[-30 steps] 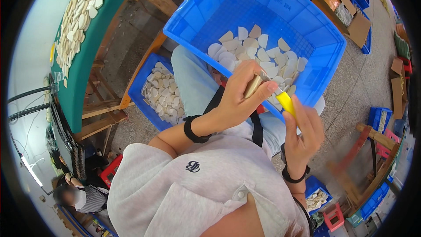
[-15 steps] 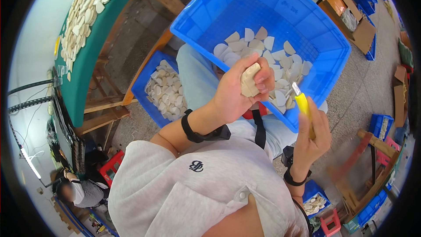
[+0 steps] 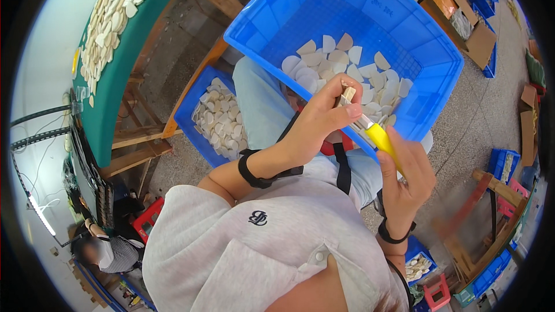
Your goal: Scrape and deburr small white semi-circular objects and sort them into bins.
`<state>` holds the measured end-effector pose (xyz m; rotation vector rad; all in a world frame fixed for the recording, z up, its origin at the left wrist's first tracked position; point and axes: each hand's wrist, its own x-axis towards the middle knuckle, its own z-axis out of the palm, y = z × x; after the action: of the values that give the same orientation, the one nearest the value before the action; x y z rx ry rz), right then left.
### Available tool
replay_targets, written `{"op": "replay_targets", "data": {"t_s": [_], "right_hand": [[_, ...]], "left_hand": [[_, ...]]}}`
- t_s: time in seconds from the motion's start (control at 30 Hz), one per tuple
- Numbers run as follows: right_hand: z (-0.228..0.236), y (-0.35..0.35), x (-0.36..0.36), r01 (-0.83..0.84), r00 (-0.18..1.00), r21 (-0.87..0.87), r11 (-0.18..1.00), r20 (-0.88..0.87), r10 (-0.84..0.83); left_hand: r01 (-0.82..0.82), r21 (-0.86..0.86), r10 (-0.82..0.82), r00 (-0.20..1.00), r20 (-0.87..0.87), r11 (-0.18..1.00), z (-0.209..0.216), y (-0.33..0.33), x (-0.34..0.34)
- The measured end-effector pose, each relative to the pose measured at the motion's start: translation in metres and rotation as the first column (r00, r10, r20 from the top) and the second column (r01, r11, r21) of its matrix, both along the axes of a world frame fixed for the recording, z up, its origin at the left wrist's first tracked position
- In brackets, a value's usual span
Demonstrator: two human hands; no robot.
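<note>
My left hand (image 3: 317,122) is closed round a small cream-coloured flat piece (image 3: 347,95), seen edge-on between thumb and fingers. In my right hand (image 3: 409,173) is a yellow-handled utility knife (image 3: 381,140), its metal tip reaching the piece at my left thumb. Whether the blade cuts into it I cannot tell. Both hands are over the near edge of a large blue plastic bin (image 3: 428,89). Cream half-round pieces (image 3: 350,56) lie scattered on the bin's floor, heaped toward its near side.
A smaller blue bin (image 3: 193,133) of similar pieces stands on the floor at left. More pieces (image 3: 118,14) cover a green-topped table (image 3: 151,8). Wooden frames (image 3: 491,225) and a cardboard box (image 3: 480,43) are at right. Another person (image 3: 110,251) is at the lower left.
My left hand has turned, so the piece now shows its edge instead of its broad face. The knife has moved left, its tip now at the piece.
</note>
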<state>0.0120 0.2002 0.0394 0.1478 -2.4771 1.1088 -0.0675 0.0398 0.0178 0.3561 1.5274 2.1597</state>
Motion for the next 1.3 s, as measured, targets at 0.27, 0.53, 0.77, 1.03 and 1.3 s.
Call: {"op": "replay_targets", "data": {"t_s": [0.27, 0.53, 0.77, 1.03, 1.3], "right_hand": [[0.0016, 0.004, 0.0006, -0.015, 1.0, 0.011, 1.0, 0.01, 0.015], [0.0028, 0.0068, 0.0008, -0.019, 1.0, 0.024, 1.0, 0.021, 0.018], [0.0041, 0.005, 0.0003, -0.008, 1.0, 0.072, 0.997, 0.009, 0.007], [0.0034, 0.0025, -0.0008, -0.004, 1.0, 0.08, 0.997, 0.002, 0.003], [0.0032, 0.0018, 0.0017, 0.195, 0.98, -0.017, 0.981, -0.033, -0.196]], "left_hand": [[-0.018, -0.008, 0.018, 0.998, -0.054, 1.0, -0.0024, 0.0007, 0.0027], [-0.039, -0.157, 0.011, 0.984, -0.178, 0.987, 0.0006, -0.0027, 0.0002], [-0.107, -0.205, 0.052, 0.965, -0.257, 0.973, -0.0027, -0.0027, 0.0004], [-0.129, -0.179, 0.074, 0.956, -0.284, 0.975, -0.0056, -0.0029, 0.0011], [0.052, 0.289, -0.13, 0.958, 0.256, 0.956, -0.0024, 0.0011, -0.0038]]}}
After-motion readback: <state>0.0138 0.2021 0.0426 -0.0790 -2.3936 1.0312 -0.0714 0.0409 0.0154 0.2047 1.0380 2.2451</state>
